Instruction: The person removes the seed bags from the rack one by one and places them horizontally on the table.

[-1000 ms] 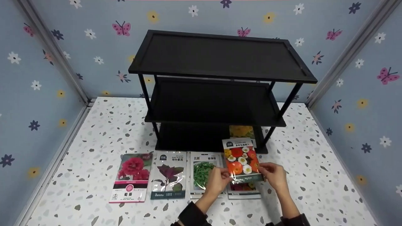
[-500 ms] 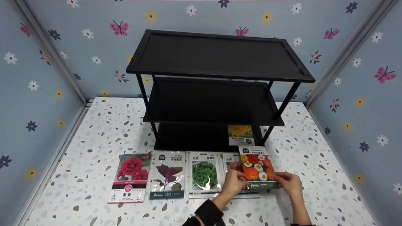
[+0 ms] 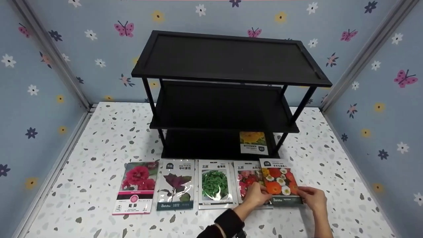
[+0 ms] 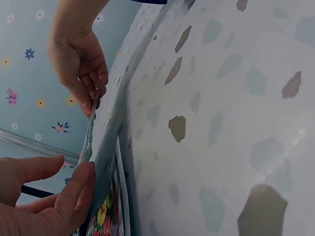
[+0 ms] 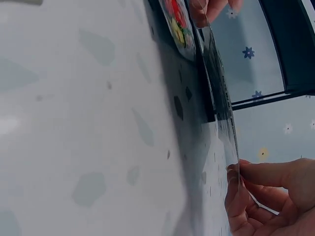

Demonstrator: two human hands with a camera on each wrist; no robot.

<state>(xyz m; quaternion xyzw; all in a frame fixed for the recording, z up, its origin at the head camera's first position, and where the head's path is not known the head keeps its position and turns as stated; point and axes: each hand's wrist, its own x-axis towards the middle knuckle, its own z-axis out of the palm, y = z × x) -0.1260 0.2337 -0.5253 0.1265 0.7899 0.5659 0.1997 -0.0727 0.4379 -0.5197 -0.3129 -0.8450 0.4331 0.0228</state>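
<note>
A seed packet with orange, red and white flowers [image 3: 280,181] is held slightly above the tabletop at the right end of a row. My left hand [image 3: 256,197] pinches its lower left edge and my right hand [image 3: 314,198] its lower right edge. Both wrist views show the thin packet edge-on between the two hands. Partly under its left side and my left fingers lies a packet with red and pink flowers [image 3: 244,177]. Further left lie a green-leaf packet [image 3: 214,185], a purple-leaf packet [image 3: 175,185] and a pink-flower packet [image 3: 136,188].
Behind the row stands a black three-tier shelf [image 3: 228,59]. On its lowest tier, at the right, lies a yellow-flower packet [image 3: 253,142]. Speckled white tabletop [image 3: 330,158] stretches out to the right, bounded by patterned blue walls [image 3: 393,109].
Both hands have carried the orange-flower packet to the right and toward me, from over the red-flower packet to its right side. More of the red-flower packet and the shelf's yellow-flower packet now shows.
</note>
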